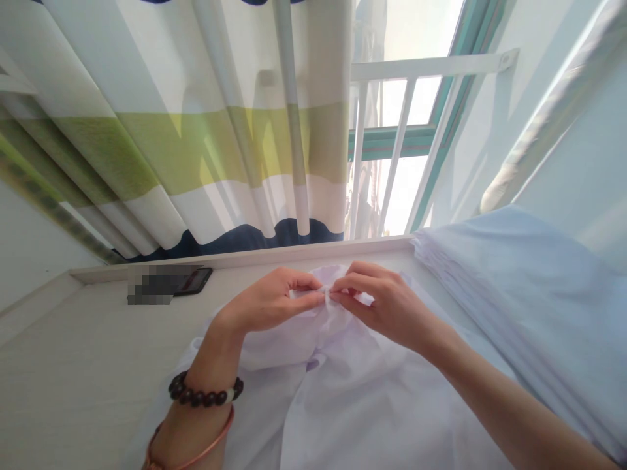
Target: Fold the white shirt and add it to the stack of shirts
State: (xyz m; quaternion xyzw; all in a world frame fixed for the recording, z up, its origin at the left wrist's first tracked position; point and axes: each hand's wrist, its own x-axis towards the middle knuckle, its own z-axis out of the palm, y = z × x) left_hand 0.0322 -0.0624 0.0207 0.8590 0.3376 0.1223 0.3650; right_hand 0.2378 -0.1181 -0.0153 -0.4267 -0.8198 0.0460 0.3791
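Note:
A white shirt (353, 398) lies spread on the pale wooden surface, its front edge running down the middle. At its upper end, my left hand (267, 300) pinches the cloth near the collar between thumb and fingers. Facing it from the right, my right hand (385, 297) pinches the same spot, with the fingertips of both hands nearly touching. Whether a button sits between the fingertips is too small to tell. Dark beads (203, 397) and a reddish bangle (220, 434) circle my left wrist.
A pile of folded white cloth (553, 281) rests on the right. On the left of the pale surface (73, 378) lies a dark flat object (193, 282), partly pixelated. Beyond its raised edge hang a striped curtain (220, 143) and a white railing (431, 67) before the window.

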